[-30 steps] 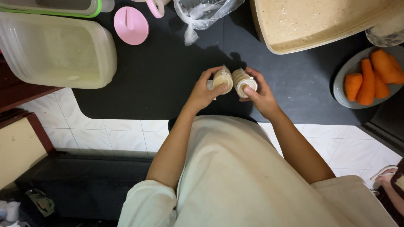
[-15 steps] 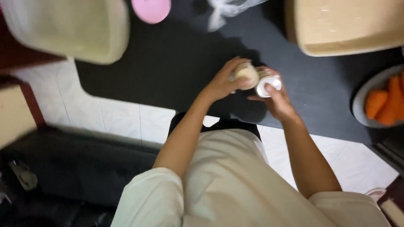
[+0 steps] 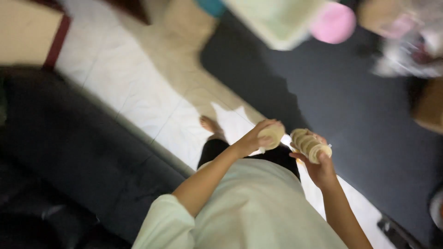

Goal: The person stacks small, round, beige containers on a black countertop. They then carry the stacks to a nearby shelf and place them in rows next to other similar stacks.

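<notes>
Pale beige discs fill both of your hands in the head view, just right of the frame's centre. Your left hand is curled around a single round disc, fingers closed over its edge so that the flat face shows toward the camera. Your right hand is cupped under a short stack of discs, gripping it on its side so the thin edges fan out in a row. The disc and the stack sit near each other but apart, with a narrow gap between them, both held above your pale green shirt.

The whole frame is blurred by motion, so fine detail is lost. A dark mat covers the right half of the frame, running diagonally from the upper centre to the lower right. At the top centre a pale translucent container lies on it, with a pink round lid just beside it. White floor tiles fill the upper left, and your bare foot shows on them just left of your left hand. A dark sofa-like shape takes up the lower left.
</notes>
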